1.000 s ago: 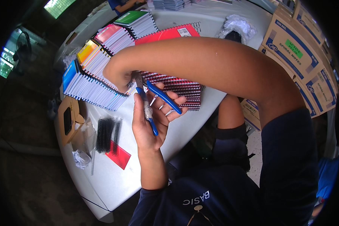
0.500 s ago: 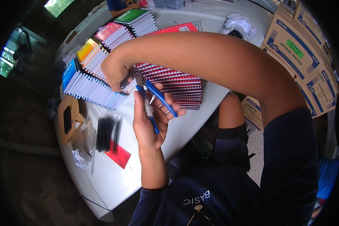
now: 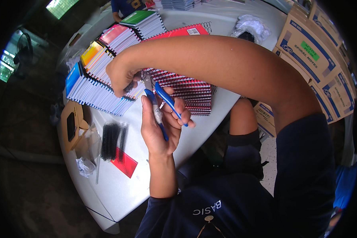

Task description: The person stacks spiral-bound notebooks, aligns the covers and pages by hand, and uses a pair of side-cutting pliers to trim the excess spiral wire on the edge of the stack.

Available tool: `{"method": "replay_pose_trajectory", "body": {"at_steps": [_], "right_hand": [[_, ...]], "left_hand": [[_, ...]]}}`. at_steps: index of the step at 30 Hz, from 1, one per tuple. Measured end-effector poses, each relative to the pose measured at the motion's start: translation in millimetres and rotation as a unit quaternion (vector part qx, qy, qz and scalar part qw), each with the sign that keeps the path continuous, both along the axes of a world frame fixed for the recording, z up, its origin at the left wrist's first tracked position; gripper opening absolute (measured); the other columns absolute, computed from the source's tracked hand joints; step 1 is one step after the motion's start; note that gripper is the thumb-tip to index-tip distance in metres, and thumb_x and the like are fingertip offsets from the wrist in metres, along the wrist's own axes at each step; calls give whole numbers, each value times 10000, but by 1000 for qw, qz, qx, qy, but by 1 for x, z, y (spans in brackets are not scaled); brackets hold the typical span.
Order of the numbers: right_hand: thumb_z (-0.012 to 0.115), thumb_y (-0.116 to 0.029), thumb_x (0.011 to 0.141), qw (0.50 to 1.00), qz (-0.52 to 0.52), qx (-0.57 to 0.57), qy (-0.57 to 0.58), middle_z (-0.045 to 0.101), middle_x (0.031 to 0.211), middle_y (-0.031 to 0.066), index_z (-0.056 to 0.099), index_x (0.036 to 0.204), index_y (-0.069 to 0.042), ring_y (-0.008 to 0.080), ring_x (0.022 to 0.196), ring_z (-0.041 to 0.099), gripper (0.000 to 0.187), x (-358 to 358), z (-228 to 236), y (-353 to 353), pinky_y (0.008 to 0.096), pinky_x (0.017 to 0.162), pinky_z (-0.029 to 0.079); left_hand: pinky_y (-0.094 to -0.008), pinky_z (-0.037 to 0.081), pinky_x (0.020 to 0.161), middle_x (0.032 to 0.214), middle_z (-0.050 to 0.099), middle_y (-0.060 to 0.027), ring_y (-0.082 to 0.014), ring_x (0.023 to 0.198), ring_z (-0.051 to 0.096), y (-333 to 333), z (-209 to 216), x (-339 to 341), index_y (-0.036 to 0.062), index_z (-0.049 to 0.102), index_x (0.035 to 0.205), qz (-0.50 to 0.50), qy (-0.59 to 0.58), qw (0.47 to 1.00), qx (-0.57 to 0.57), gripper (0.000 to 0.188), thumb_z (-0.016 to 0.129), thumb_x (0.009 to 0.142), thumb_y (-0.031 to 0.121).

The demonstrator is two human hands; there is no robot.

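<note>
My left hand (image 3: 162,131) lies palm up with its fingers closed round a pair of pliers with blue handles (image 3: 169,102). Whitish wrapping covers part of one handle, and the metal jaws point up toward my right hand. My right hand (image 3: 121,77) reaches across from the right, its fingers curled down beside the jaws. Dark, coil-like loops show at those fingertips, but what they grip is mostly hidden. Below and behind the hands is a stack of red spiral notebooks (image 3: 192,95), partly covered by my right forearm. Rows of notebooks with blue, yellow, pink and green covers (image 3: 101,91) stand to the left.
On the white table (image 3: 119,194) lie a bundle of black spiral coils (image 3: 112,141), a red plastic sheet (image 3: 127,164), crumpled plastic (image 3: 85,166) and an opened carton holding a phone (image 3: 71,126). Cartons (image 3: 309,51) are stacked at the right. Another person (image 3: 127,6) is at the far side.
My left fingers have curled in a little and the pliers' handles have drawn slightly closer together. My right hand stays almost in place.
</note>
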State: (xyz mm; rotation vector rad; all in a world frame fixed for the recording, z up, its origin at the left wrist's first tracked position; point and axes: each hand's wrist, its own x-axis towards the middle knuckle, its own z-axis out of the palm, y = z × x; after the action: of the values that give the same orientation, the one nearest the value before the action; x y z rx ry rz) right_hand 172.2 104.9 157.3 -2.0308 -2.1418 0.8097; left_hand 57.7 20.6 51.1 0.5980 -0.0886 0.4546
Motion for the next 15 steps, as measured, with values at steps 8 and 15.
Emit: {"method": "replay_pose_trajectory", "body": {"at_steps": [8,15], "right_hand": [[661,-149,657,966,-55,88,236,599,618,82,648,659,-8,128,465,490,142,15,2,-3,263,396,339],[620,-100,776,667,-40,391,633,618,694,90,653,921,38,59,429,432,203,54,46,-89,164,374,272]], "left_hand": [[-514,507,758,990,560,-183,-341,935,595,-18,0,-7,44,415,1247,23,57,998,24,621,268,936,560],[-556,478,842,1047,554,-159,-342,1013,570,3,-78,-45,55,451,1233,0,108,992,-58,586,325,929,539]]}}
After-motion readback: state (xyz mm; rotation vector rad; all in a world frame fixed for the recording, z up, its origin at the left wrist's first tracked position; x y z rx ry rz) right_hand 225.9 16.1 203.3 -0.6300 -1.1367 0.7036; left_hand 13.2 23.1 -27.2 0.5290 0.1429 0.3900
